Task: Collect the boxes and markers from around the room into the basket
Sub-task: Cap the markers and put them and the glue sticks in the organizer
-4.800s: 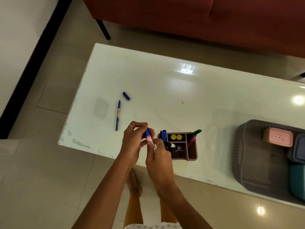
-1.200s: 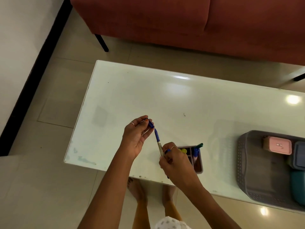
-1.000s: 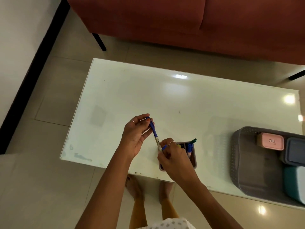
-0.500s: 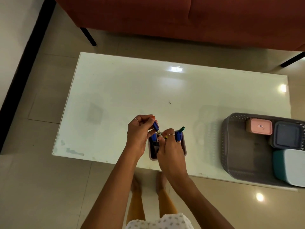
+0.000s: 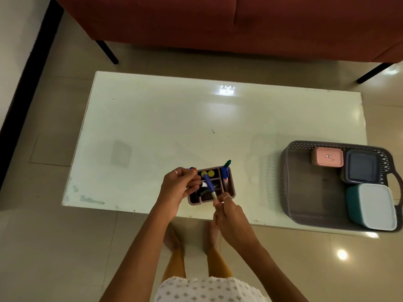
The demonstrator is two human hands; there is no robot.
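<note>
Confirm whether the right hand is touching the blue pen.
Touching. The head view shows the right hand pinching the lower end of the blue pen, which slants up over the pen organizer.

Nothing before me can be read as text. The pink box (image 5: 328,156), lying in the grey basket (image 5: 290,182) at about three o'clock from my hands, carries a small dark rectangular label on its lid, but its marks are too small and blurred to make out. The blue pen (image 5: 209,185) pinched in my right hand (image 5: 231,216) bears faint print on its pale barrel, likewise illegible.
</note>
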